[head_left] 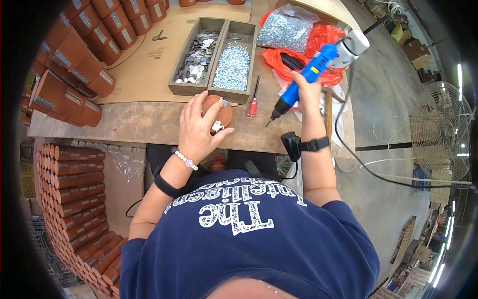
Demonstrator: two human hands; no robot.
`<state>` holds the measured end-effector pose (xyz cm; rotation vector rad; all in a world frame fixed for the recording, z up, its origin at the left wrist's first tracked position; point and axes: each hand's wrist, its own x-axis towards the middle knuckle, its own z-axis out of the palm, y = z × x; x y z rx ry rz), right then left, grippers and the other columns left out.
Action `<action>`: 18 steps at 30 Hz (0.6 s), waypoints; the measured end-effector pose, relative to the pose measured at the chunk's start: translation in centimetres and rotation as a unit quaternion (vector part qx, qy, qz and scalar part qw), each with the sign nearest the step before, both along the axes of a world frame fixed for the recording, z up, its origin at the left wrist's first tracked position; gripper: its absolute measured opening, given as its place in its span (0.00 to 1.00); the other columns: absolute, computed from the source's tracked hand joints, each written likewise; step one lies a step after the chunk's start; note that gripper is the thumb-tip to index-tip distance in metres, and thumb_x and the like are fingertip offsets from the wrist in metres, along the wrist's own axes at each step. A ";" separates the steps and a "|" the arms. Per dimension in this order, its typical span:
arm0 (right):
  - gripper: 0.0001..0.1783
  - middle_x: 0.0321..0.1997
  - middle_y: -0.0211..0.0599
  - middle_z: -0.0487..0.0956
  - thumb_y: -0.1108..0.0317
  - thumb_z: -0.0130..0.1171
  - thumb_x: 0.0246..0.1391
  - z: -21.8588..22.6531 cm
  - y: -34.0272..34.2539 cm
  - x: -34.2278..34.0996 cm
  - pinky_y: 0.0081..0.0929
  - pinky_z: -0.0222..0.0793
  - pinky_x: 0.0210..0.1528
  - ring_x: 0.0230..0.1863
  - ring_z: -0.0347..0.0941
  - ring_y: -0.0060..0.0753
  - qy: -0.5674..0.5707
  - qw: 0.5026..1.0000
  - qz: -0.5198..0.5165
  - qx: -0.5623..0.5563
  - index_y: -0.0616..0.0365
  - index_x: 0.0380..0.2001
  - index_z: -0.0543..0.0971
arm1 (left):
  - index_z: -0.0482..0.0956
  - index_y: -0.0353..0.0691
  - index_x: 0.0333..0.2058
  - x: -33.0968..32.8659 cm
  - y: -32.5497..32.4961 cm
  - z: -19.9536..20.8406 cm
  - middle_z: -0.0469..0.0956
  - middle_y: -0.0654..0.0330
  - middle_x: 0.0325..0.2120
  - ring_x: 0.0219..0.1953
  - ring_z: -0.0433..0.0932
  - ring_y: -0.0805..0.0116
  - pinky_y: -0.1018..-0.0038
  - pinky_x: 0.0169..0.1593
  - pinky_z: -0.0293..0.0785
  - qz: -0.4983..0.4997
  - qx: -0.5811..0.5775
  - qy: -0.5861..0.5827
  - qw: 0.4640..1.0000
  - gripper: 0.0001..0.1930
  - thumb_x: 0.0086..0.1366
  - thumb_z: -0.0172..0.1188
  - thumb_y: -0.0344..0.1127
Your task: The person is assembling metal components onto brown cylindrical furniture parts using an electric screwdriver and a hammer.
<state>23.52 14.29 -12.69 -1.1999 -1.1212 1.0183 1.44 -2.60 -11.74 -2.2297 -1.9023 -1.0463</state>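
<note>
My left hand is curled over a reddish-brown round piece on the near part of the wooden table, holding it. Two small metal fittings show on that piece: a whitish one by my thumb and a greyish one by my fingertips. In my right hand is a blue electric screwdriver, gripped round its body. Its black nose and bit point down and left, to the right of the round piece and apart from it.
Two wooden trays hold metal clips and screws. A red-handled screwdriver and a hammer lie nearby. Red plastic bags and bagged screws sit behind. Reddish-brown cylinders are stacked leftward; a cable hangs right.
</note>
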 end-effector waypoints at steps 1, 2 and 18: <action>0.21 0.23 0.36 0.70 0.71 0.62 0.33 -0.6 0.6 -0.5 0.25 0.67 0.22 0.20 0.69 0.28 -0.031 0.999 0.000 0.008 0.62 0.31 0.65 | 0.70 0.45 0.42 -0.1 -0.1 -0.1 0.59 0.50 0.48 0.49 0.59 0.51 0.60 0.49 0.56 0.005 -0.005 -0.004 1.000 0.28 0.39 0.63 0.46; 0.21 0.24 0.36 0.70 0.70 0.63 0.33 -1.0 1.0 -1.0 0.24 0.67 0.23 0.21 0.69 0.27 -0.062 0.998 -0.002 0.015 0.62 0.31 0.65 | 0.70 0.45 0.42 -0.1 -0.1 -0.2 0.59 0.50 0.48 0.49 0.59 0.51 0.60 0.50 0.56 0.008 -0.010 -0.007 1.000 0.28 0.40 0.63 0.46; 0.28 0.40 0.45 0.73 0.70 0.56 0.38 -5.7 0.5 1.4 0.24 0.65 0.41 0.40 0.70 0.30 -0.354 0.907 0.226 0.000 0.67 0.46 0.65 | 0.44 0.34 0.54 0.9 -0.5 -2.7 0.59 0.45 0.46 0.48 0.63 0.53 0.66 0.50 0.61 0.059 -0.050 -0.240 0.968 0.52 0.33 0.70 0.37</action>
